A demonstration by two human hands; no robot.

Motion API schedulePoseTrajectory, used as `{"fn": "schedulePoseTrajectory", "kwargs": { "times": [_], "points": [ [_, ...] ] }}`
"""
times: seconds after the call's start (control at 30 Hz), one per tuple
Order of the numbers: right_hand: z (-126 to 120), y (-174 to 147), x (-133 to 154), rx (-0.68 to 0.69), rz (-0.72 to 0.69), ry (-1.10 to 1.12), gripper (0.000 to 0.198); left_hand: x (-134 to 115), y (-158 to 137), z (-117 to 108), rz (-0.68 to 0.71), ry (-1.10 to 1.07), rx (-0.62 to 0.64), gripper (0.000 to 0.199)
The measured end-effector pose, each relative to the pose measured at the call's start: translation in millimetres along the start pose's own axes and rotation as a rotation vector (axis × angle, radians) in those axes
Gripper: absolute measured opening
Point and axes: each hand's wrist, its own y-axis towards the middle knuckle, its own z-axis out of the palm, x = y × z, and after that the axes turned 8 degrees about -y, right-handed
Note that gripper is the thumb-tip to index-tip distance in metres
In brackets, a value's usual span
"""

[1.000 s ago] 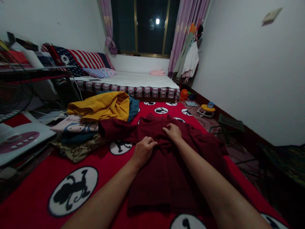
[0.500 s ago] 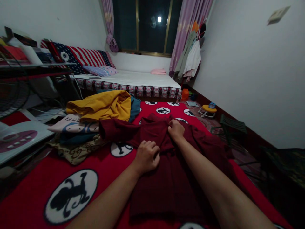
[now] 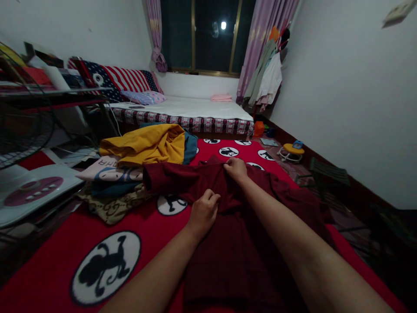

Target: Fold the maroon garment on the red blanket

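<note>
A dark maroon long-sleeved garment (image 3: 221, 256) lies spread on a red blanket (image 3: 156, 254) printed with black monkey figures in white circles. One sleeve stretches to the left, close to a heap of clothes. My left hand (image 3: 204, 212) pinches the garment's cloth near its middle, fingers curled. Farther up, my right hand (image 3: 236, 168) grips the garment near the collar area, with its fingertips closed on the fabric. On the heap beside the sleeve, a yellow garment (image 3: 150, 143) lies over a pale printed one (image 3: 107, 169) and a brown patterned one (image 3: 114, 206).
A bed (image 3: 192, 106) with a white sheet stands under the window. On the left are a cluttered table (image 3: 58, 93) and a white appliance (image 3: 39, 191). A yellow stool (image 3: 291, 150) and a dark folding stool (image 3: 329, 171) stand on the right.
My right hand has shifted slightly left along the upper part of the garment. My left hand has stayed near the middle, its fingers more pinched. The whole view has swung slightly left.
</note>
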Motion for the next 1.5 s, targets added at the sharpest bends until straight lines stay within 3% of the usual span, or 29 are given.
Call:
{"fn": "schedulePoseTrajectory", "kwargs": {
  "times": [0.13, 0.27, 0.4, 0.5, 0.57, 0.67, 0.77, 0.9, 1.07, 1.17, 1.23, 1.27, 1.33, 1.4, 1.5],
  "points": [
    [8.6, -1.2, -0.3, -0.007, 0.08, 0.062, 0.022, 0.3, 1.5, 0.7, 0.005, 0.065, -0.017, 0.03],
    [5.1, -7.7, 2.3, 0.07, 0.061, 0.116, 0.038, 3.1, 1.5, 5.1, -0.127, 0.199, 0.016, 0.053],
    [-4.4, -51.3, -3.0, 0.002, -0.205, 0.162, 0.068, 4.8, 0.6, 9.1, -0.241, 0.249, 0.045, 0.08],
    [-5.1, -102.1, -26.8, 0.08, -0.413, 0.011, 0.071, 3.5, 0.3, 8.8, -0.3, 0.246, 0.051, 0.091],
    [-7.1, -125.9, -46.7, 0.18, -0.412, -0.132, 0.065, 1.9, 0.4, 7.5, -0.324, 0.237, 0.057, 0.093],
    [-19.5, -133.6, -59.9, 0.282, -0.294, -0.312, 0.059, 0.4, 0.7, 6.0, -0.333, 0.235, 0.063, 0.091],
    [-34.8, -121.1, -39.7, 0.275, -0.232, -0.401, 0.051, 1.0, 0.1, 6.8, -0.314, 0.244, 0.06, 0.085],
    [-26.9, -110.4, 10.6, 0.128, -0.321, -0.233, 0.051, 5.0, -6.1, 5.5, -0.264, 0.241, 0.013, 0.065],
    [11.0, -116.8, 34.2, 0.124, -0.346, -0.171, 0.053, 16.8, -23.3, -30.9, -0.165, 0.099, -0.041, 0.025],
    [18.7, -118.7, 30.1, 0.104, -0.35, -0.166, 0.055, 27.9, -29.4, -73.4, -0.209, 0.128, -0.363, 0.015],
    [17.9, -118.8, 27.6, 0.097, -0.357, -0.161, 0.055, 36.2, -29.2, -100.5, -0.304, 0.239, -0.613, 0.031],
    [17.0, -118.9, 27.0, 0.092, -0.356, -0.159, 0.055, 40.2, -28.2, -111.2, -0.374, 0.285, -0.673, 0.045],
    [15.5, -119.7, 26.8, 0.081, -0.361, -0.153, 0.055, 47.0, -25.6, -125.2, -0.543, 0.328, -0.637, 0.067],
    [14.8, -121.3, 27.3, 0.074, -0.383, -0.14, 0.057, 51.8, -23.6, -129.4, -0.677, 0.349, -0.503, 0.078],
    [14.0, -124.5, 28.0, 0.056, -0.476, -0.115, 0.06, 57.9, -23.1, -125.1, -0.686, 0.42, -0.352, 0.066]
  ]
}}
